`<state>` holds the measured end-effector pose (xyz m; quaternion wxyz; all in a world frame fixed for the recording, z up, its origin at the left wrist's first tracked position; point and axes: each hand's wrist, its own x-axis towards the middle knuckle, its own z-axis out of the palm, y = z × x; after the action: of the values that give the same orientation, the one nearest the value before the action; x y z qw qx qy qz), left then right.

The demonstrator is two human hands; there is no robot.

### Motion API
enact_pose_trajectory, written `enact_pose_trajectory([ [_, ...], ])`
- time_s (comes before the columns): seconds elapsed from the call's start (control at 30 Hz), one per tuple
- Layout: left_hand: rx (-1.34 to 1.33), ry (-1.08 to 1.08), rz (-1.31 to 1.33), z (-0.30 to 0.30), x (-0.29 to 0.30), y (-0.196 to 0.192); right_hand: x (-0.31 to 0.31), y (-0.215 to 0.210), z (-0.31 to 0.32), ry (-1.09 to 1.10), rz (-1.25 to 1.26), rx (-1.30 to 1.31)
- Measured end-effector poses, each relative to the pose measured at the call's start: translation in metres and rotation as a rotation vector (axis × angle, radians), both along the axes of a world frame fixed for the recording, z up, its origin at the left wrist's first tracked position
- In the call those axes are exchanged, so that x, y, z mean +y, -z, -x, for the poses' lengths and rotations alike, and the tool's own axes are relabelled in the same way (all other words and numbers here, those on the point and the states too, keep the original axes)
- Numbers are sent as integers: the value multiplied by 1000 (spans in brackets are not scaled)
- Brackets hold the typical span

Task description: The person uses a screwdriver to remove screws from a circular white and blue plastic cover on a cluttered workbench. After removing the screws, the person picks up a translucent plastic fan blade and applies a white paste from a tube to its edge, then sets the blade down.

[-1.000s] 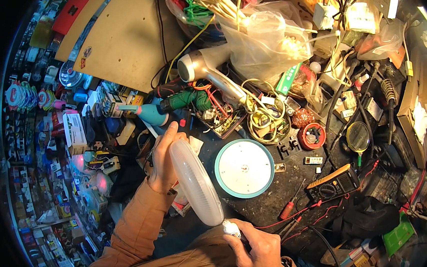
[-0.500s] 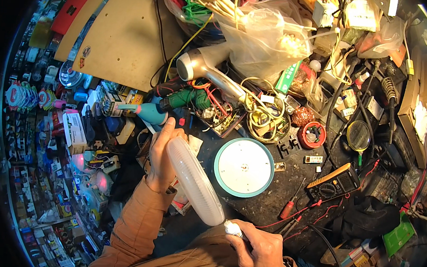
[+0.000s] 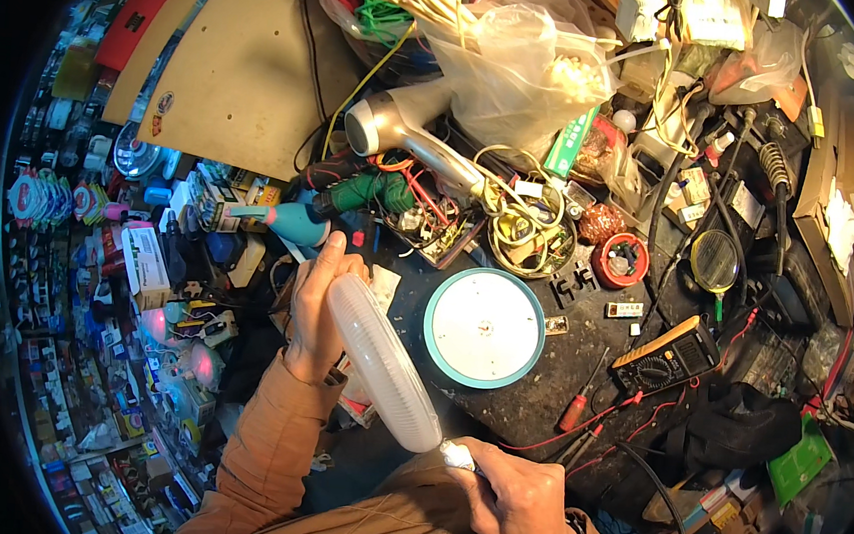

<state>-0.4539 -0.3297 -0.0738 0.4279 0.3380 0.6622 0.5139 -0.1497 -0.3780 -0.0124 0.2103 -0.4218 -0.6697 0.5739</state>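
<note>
My left hand (image 3: 317,321) is closed on the upper edge of a round, translucent ribbed lamp cover (image 3: 384,366), which is tilted nearly edge-on above my lap. A crumpled white tissue (image 3: 457,456) is pinched between the thumb and fingers of my right hand (image 3: 521,503). It touches, or almost touches, the cover's lower rim; the exact contact is hard to see. On the dark bench beyond lies a round white lamp base (image 3: 485,329) with a teal rim, to the right of the cover.
A multimeter (image 3: 663,358) with red leads and a red-handled screwdriver (image 3: 573,411) lie at the right. Behind the lamp base are a coiled cable (image 3: 535,237), a red round tub (image 3: 620,260) and a hair dryer (image 3: 412,135). A teal rubber blower (image 3: 295,225) stands by my left hand.
The tissue in my right hand has moved slightly left along the cover's lower end. My left hand keeps its hold, and the whole view has shifted a little.
</note>
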Motion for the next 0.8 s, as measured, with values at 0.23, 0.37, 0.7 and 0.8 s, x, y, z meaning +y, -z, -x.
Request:
enact_pose_trajectory([
  [0.23, -3, 25, -11, -1, 2, -2, -2, 4, 1, 10, -34, 31],
  [0.37, -13, 53, 52, 7, 0, -6, -4, 4, 1, -1, -34, 36],
  [0.7, 32, 29, 33, 0, 0, -3, -6, 6, 0, -20, -33, 31],
  [0.8, 77, 68, 21, 0, 0, -5, -7, 7, -1, -23, -43, 26],
])
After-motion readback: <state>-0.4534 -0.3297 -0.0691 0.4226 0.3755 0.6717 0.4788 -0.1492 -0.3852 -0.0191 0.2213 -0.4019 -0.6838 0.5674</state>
